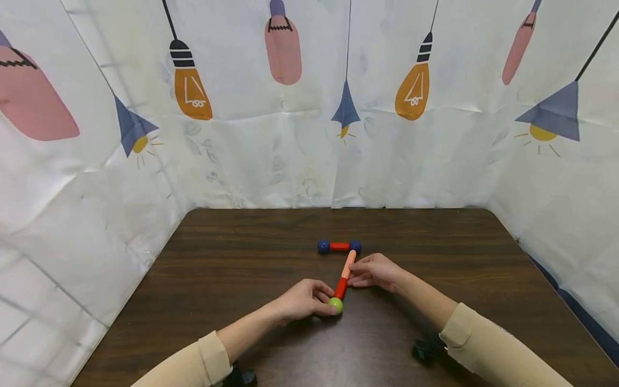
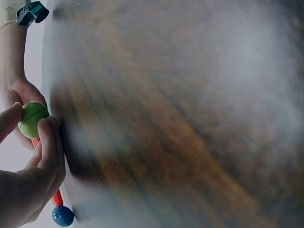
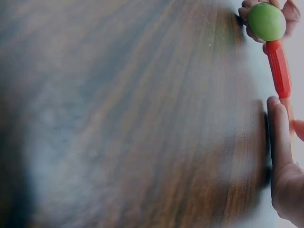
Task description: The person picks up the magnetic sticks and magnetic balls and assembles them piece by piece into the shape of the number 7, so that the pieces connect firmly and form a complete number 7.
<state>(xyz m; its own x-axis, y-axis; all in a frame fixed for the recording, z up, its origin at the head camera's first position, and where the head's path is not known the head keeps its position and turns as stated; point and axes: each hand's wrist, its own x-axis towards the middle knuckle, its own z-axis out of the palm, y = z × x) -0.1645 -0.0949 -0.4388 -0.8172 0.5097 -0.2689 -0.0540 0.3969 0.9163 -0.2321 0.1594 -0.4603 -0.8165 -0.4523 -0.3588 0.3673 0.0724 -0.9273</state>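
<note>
My left hand (image 1: 308, 300) pinches a green ball (image 1: 336, 306) between thumb and fingers. From that ball a red stick (image 1: 340, 289) runs away from me, end to end with a peach stick (image 1: 348, 264). My right hand (image 1: 376, 273) holds the peach stick near the red one, thumb on one side and fingers on the other, as the right wrist view shows. The far peach end lies right by a blue ball (image 1: 355, 246); whether they touch I cannot tell. A short red stick (image 1: 339, 246) links this ball to another blue ball (image 1: 323, 246).
Everything lies on a dark wood-grain table (image 1: 232, 252). A white curtain (image 1: 300, 161) printed with lamps hangs behind it and along both sides. Dark devices sit at both wrists, among them a black and green one (image 1: 425, 349) under the right sleeve.
</note>
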